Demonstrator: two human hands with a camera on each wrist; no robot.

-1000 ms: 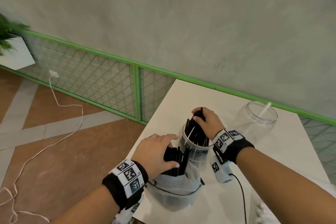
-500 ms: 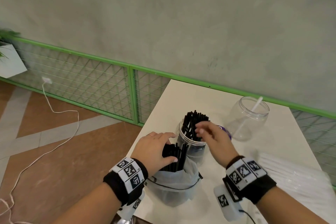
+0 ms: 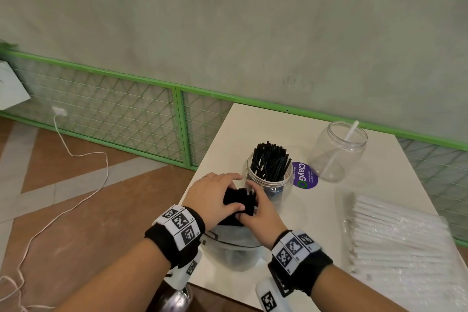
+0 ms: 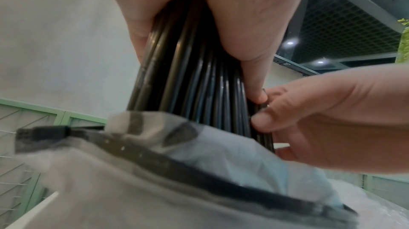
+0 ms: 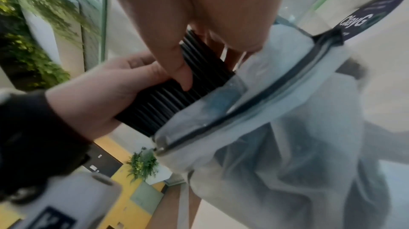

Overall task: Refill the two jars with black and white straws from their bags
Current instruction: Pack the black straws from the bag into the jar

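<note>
A bundle of black straws stands upright in a clear plastic bag at the table's near left edge. My left hand grips the bundle's top from the left, and my right hand pinches straws on its right side. The wrist views show this grip: black straws under the left hand, black straws under my right thumb. Just behind stands a clear jar filled with black straws. A second clear jar at the back right holds one white straw.
A bag of white straws lies flat on the white table at the right. A purple round sticker sits between the jars. A green mesh fence and a white cable on the floor lie to the left.
My right hand left the top of the black-straw jar and came back to the bundle in the bag, where it now pinches straws. My left hand stayed on the bundle.
</note>
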